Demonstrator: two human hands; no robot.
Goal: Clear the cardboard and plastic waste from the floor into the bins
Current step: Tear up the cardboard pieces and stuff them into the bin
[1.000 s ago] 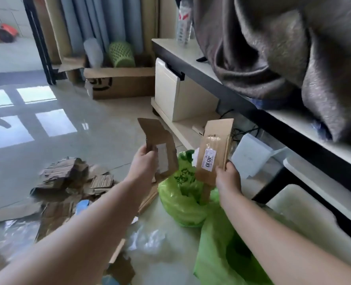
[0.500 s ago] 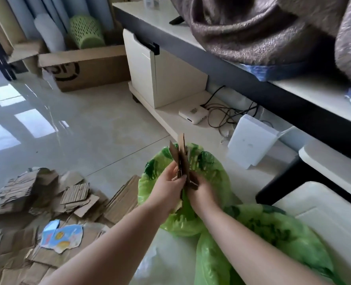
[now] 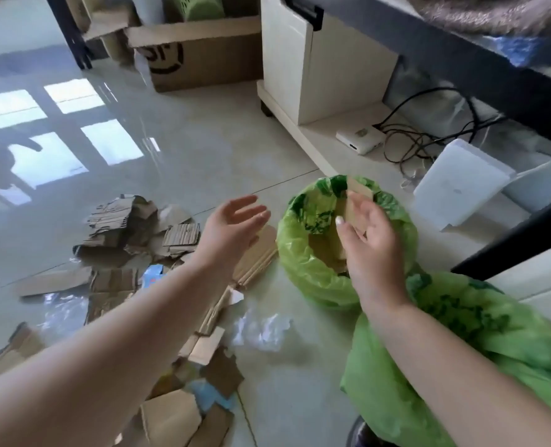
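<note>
Cardboard (image 3: pixel 353 208) sits in the bin (image 3: pixel 303 253), both hands (image 3: pixel 232 227) (image 3: pixel 369 243) loose and empty; floor scraps (image 3: pixel 122 221) and plastic (image 3: pixel 261 329) remain.

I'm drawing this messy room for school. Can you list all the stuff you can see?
bin bags: two, green, right of the pile; far one holds cardboard
cardboard scraps: many, brown, on the floor, left
clear plastic: crumpled, floor, centre
cardboard box: one, brown, back
cabinet: one, cream, back right
white box: one, on the cabinet's low shelf, beside black cables
left hand: open, above the scraps
right hand: open, over the far bag
</note>
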